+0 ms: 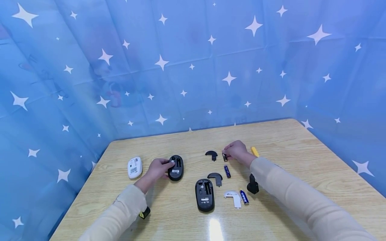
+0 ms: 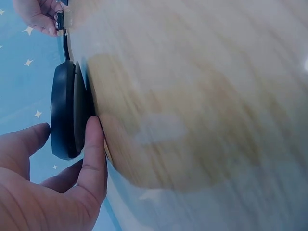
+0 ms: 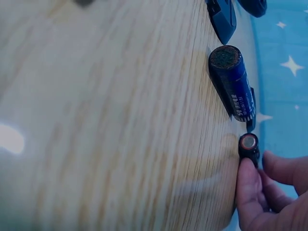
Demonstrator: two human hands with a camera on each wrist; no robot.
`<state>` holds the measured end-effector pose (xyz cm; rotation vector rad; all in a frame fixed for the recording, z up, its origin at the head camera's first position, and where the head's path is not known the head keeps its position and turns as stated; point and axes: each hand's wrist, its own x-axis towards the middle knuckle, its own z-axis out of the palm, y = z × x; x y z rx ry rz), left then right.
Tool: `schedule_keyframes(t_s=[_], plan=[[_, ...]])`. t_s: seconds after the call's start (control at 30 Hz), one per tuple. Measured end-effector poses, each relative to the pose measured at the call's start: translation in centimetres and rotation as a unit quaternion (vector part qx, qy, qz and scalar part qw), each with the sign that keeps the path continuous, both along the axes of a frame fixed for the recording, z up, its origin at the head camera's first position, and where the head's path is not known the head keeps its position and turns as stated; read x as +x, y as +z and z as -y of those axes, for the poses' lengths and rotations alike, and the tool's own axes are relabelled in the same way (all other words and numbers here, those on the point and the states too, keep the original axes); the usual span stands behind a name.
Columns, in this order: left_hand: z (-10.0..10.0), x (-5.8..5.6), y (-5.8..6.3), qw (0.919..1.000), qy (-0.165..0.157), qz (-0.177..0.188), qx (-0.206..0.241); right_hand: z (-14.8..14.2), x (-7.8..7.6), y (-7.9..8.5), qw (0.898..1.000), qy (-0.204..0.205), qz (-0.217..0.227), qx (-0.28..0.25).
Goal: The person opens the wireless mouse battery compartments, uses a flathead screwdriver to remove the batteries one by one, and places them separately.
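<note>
My left hand (image 1: 157,171) grips a black computer mouse (image 1: 176,173) by its edge, its underside up and the battery slots uncovered. The left wrist view shows this mouse (image 2: 67,110) edge-on between thumb and fingers. Further right, my right hand (image 1: 236,150) pinches a small dark battery (image 1: 224,157) at the tabletop. In the right wrist view, the flat end of that battery (image 3: 249,141) faces the camera at the fingertips (image 3: 248,171). A blue battery (image 1: 227,171) lies just nearer. Left of the right hand is a black battery cover (image 1: 212,154).
Nearer on the wooden table (image 1: 169,221) lie an upturned black mouse (image 1: 204,201), another black cover (image 1: 216,177), a white cover (image 1: 236,200) and a blue battery (image 1: 244,197). A white mouse (image 1: 134,167) sits far left. Something yellow (image 1: 255,151) shows behind the right wrist.
</note>
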<state>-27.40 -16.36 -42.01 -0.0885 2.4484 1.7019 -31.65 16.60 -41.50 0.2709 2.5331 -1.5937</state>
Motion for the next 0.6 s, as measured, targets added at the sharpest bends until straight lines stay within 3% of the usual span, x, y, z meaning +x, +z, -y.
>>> schedule_keyframes(t_s=[0.2,0.3,0.47,0.6], plan=[[0.3,-0.3,0.5,0.9997,0.001,0.0,-0.026,-0.3,0.1,0.5,1.0,0.003,-0.004,0.009],[0.4,-0.5,0.8,0.9976,0.0,-0.027,-0.063,-0.6,0.1,0.6,1.0,0.008,-0.006,0.018],[0.1,-1.0,2.3,0.9784,-0.013,-0.115,-0.171,-1.2,0.1,1.6,0.996,0.044,-0.051,0.064],[-0.3,-1.5,3.8,0.9609,-0.034,-0.172,-0.214,-1.7,0.2,3.2,0.981,0.078,-0.121,0.131]])
